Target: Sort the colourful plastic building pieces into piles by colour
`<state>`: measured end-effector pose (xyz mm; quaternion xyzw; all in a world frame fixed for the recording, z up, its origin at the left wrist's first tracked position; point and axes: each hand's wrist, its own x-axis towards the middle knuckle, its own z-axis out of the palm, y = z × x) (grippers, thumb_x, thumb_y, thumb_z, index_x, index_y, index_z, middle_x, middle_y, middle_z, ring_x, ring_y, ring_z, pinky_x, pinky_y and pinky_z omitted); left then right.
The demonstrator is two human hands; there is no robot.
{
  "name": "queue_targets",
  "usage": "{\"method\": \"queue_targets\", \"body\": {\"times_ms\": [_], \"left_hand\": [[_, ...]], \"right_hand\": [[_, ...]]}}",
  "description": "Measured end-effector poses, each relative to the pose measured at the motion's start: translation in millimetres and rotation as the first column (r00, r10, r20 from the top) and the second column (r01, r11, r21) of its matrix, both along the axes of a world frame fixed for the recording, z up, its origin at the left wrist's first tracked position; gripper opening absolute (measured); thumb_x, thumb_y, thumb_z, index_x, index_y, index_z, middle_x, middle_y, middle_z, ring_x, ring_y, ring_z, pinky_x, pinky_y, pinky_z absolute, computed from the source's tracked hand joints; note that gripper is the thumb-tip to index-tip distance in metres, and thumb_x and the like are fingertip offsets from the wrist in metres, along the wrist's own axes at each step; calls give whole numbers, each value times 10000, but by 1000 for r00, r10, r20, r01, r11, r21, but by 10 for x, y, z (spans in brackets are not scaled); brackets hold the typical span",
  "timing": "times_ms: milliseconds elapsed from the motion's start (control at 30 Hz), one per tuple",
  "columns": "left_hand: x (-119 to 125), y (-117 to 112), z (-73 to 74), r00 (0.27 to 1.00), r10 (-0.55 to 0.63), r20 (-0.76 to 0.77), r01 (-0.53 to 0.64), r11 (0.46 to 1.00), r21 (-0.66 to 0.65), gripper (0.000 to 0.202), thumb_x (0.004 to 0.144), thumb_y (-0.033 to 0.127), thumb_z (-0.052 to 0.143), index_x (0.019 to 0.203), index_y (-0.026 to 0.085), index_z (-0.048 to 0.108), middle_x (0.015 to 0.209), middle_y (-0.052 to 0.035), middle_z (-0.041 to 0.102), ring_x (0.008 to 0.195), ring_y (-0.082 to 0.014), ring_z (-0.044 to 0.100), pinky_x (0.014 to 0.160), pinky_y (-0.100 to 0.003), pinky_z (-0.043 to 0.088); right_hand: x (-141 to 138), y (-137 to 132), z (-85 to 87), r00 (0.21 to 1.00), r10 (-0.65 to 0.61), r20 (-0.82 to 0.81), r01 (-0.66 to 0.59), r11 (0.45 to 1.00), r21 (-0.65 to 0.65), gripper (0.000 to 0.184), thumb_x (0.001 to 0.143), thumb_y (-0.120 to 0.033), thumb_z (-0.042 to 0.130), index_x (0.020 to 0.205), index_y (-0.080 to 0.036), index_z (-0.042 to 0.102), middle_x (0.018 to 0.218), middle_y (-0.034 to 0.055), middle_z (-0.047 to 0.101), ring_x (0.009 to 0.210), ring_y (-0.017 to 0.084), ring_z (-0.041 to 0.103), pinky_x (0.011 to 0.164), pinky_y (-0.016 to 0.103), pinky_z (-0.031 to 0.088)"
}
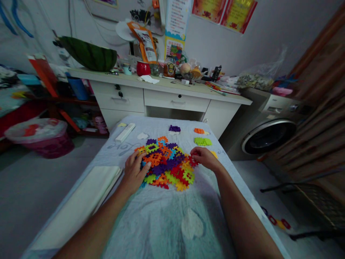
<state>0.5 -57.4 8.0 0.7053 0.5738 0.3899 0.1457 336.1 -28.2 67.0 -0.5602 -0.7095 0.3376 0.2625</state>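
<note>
A heap of colourful interlocking plastic building pieces (167, 163) lies on a cloth-covered table. My left hand (133, 171) rests against the heap's left side, fingers spread over the pieces. At the right edge my right hand (205, 157) has its fingers bent together on a red building piece (193, 161), partly hidden by them. Beyond the heap lie a purple piece (174, 128), an orange piece (198, 131) and some green pieces (202, 141). A yellow piece (214, 154) shows just past my right hand.
A white oblong box (125, 132) lies at the far left of the tablecloth (161, 223). Folded white material (78, 205) covers the left edge. Behind stands a white desk (178, 100) crowded with things, with a washing machine (269, 126) to the right.
</note>
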Motion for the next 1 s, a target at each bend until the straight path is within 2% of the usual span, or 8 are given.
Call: {"method": "queue_targets", "body": {"times_ms": [267,367,500,600,733,800,933,1000], "left_hand": [[-3,-3,8,1000,7,4,-7,1000,5,430,880,465,451,1240,249,545,1324,-102,455,1326,-299,364,1136,-548,281],[-5,-1,12,1000,3,-3,-3,1000,12,439,877,474,446,1232,239,553,1325,-110,452,1320,-303,373,1134,-547,283],[-1,6,3,1000,8,-5,-8,1000,24,441,879,477,430,1222,230,556,1325,-116,449,1313,-303,383,1133,-543,283],[1,9,2,1000,3,-17,-3,1000,15,443,880,479,425,1222,226,549,1334,-121,440,1325,-306,369,1133,-545,279],[0,12,13,999,-5,-38,6,1000,23,453,886,484,410,1222,212,543,1344,-132,431,1326,-311,366,1129,-551,277],[1,12,18,999,-12,-44,13,1000,23,456,890,487,402,1225,211,539,1347,-134,432,1326,-308,367,1130,-552,276],[5,14,23,999,-5,-35,6,1000,21,431,883,480,418,1217,235,541,1347,-120,440,1327,-298,367,1132,-555,274],[7,16,21,1000,2,-30,-1,1000,22,417,875,471,437,1208,246,546,1327,-110,458,1318,-292,377,1138,-549,270]], "right_hand": [[103,-122,51,998,43,53,-39,997,-72,105,728,-168,549,819,-170,602,640,-35,577,564,99,517,523,196,375],[184,-241,148,995,-7,102,4,999,33,79,735,-168,554,791,-171,609,726,-5,619,669,122,558,611,221,417],[352,-395,233,960,-196,200,145,958,246,65,753,-161,546,763,-183,607,812,23,622,766,151,551,700,259,427],[470,-493,156,923,-289,254,191,917,350,69,767,-153,535,761,-187,595,817,36,605,780,167,538,716,279,425],[563,-643,-25,900,-330,284,188,883,430,63,779,-150,527,754,-188,570,816,52,590,786,184,533,724,298,425],[586,-739,-66,903,-315,292,178,893,413,73,775,-144,527,729,-192,558,808,53,586,792,189,538,732,303,428],[612,-907,-42,925,-168,341,80,963,258,58,716,-152,596,721,-200,564,831,36,610,808,189,560,805,326,440],[616,-939,-44,918,-181,352,96,965,244,85,704,-190,630,778,-201,590,877,41,627,846,198,572,849,345,442]]}}
